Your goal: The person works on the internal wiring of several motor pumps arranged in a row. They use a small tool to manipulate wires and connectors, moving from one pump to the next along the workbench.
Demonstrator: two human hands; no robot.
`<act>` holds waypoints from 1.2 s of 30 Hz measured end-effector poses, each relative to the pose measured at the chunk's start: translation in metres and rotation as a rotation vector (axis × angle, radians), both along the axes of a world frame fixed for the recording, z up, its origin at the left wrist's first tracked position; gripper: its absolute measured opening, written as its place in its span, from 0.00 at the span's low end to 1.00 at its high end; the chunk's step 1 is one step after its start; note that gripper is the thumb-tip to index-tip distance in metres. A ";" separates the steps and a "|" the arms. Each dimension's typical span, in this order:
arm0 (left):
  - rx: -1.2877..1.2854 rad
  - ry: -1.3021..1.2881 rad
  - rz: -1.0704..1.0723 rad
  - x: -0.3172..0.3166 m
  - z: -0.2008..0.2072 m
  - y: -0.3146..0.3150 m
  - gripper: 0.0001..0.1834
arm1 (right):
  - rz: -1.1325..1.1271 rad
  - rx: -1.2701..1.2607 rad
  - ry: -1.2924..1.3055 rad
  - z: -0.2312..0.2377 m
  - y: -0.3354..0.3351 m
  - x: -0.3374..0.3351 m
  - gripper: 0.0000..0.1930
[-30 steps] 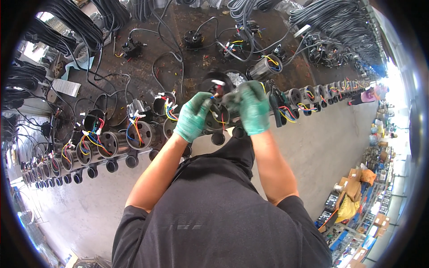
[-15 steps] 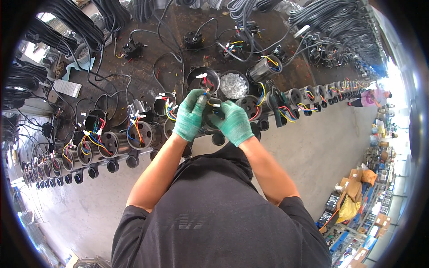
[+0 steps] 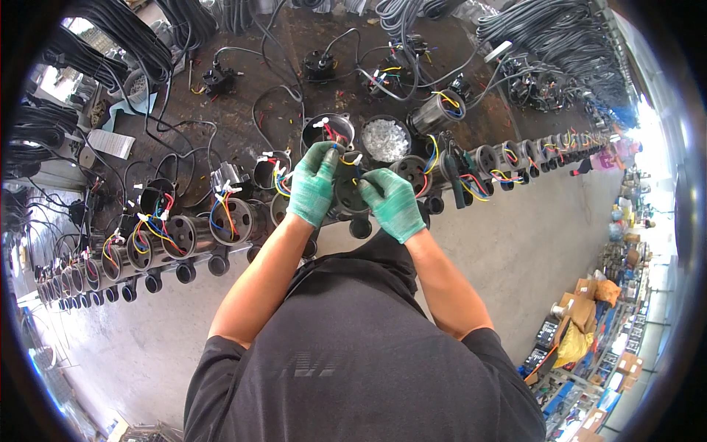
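My left hand [image 3: 312, 186], in a green glove, pinches thin wires [image 3: 336, 146] between thumb and forefinger; a blue bit shows at the tips. My right hand [image 3: 394, 203], gloved alike, has its thumb and forefinger closed at a short yellow wire end [image 3: 356, 181]. Beneath both hands sits the open end of a metal motor housing [image 3: 349, 196], partly covered by them. A white connector [image 3: 357, 159] on a yellow wire sticks out between the hands. Just beyond is a black round cover [image 3: 317, 127] holding red wires and white connectors.
A bowl of white connectors [image 3: 385, 140] stands beyond my right hand. Cylindrical motor housings [image 3: 177, 236] with coloured wires line the bench edge on both sides. Bundles of black cable [image 3: 545, 33] lie at the back. A person in pink [image 3: 607, 160] is at the far right.
My right hand has drawn slightly right and down, away from the left, uncovering more of the housing. The left hand stays pinched on the wires. The distant person has shifted.
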State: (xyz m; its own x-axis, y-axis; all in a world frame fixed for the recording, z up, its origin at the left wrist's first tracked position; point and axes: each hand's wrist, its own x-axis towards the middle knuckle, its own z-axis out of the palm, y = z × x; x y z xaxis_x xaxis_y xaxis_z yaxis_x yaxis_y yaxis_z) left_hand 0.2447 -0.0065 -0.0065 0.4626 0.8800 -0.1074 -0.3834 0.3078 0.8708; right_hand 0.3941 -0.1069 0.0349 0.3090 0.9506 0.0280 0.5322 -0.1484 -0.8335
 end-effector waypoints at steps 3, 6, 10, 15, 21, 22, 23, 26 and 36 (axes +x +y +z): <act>-0.011 0.040 0.013 0.001 0.002 -0.001 0.10 | 0.030 -0.050 -0.039 0.004 0.001 0.002 0.10; 0.088 0.141 -0.022 0.000 0.009 -0.004 0.11 | 0.053 -0.116 0.092 0.006 0.006 0.004 0.12; 0.280 0.359 -0.070 -0.002 0.013 -0.003 0.11 | 0.127 -0.075 0.395 0.001 0.019 0.007 0.12; 0.764 0.585 -0.111 -0.004 0.012 0.002 0.15 | 0.095 -0.087 0.480 -0.006 0.022 0.013 0.07; 0.930 0.792 -0.244 -0.008 0.025 0.010 0.15 | 0.071 -0.170 0.318 0.010 0.020 0.002 0.11; 0.930 0.796 -0.243 -0.007 0.023 0.010 0.15 | 0.074 -0.169 0.321 0.007 0.020 0.001 0.11; 0.882 0.748 -0.233 -0.007 0.018 0.009 0.15 | 0.054 -0.143 0.438 0.004 0.020 -0.002 0.12; 0.838 0.696 -0.234 -0.009 0.017 0.009 0.15 | 0.052 -0.145 0.576 0.005 0.021 -0.004 0.12; 0.395 0.454 0.127 -0.002 -0.002 0.010 0.13 | -0.097 0.063 0.565 0.001 0.023 0.001 0.19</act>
State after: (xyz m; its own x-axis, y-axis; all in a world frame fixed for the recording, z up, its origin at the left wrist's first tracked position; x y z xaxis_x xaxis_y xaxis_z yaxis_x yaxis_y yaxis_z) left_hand 0.2427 0.0032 -0.0090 0.3358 0.9388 0.0767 0.0401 -0.0956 0.9946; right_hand 0.3952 -0.0841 0.0356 0.3780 0.9191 -0.1109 -0.0117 -0.1150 -0.9933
